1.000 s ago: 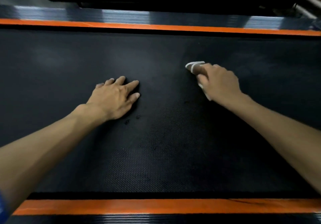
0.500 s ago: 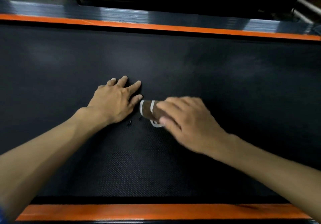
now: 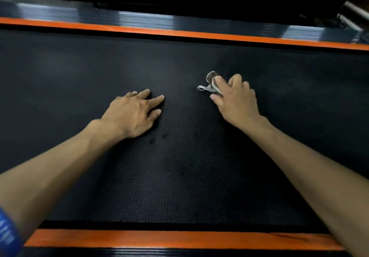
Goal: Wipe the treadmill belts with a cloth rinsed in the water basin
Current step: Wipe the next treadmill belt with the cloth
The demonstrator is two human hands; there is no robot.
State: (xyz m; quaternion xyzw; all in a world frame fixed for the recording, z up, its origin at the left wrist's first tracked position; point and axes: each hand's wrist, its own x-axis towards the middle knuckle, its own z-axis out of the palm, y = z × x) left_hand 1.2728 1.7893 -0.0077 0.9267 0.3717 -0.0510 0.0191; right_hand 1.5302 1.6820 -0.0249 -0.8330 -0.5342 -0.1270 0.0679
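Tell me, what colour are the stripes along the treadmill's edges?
Bright orange stripes, one on each side of the black belt, seen in the head view.

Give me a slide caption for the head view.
Right hand wiping treadmill belt with cloth; left hand flat.

Matt, dimpled rubbery belt (image 3: 199, 177); soft cloth (image 3: 211, 83); glossy ribbed side rail (image 3: 139, 19).

Small bunched brown cloth with pale edges (image 3: 212, 85) lies crumpled on black textured rubber treadmill belt (image 3: 179, 177), right of centre; belt flat, orange-edged.
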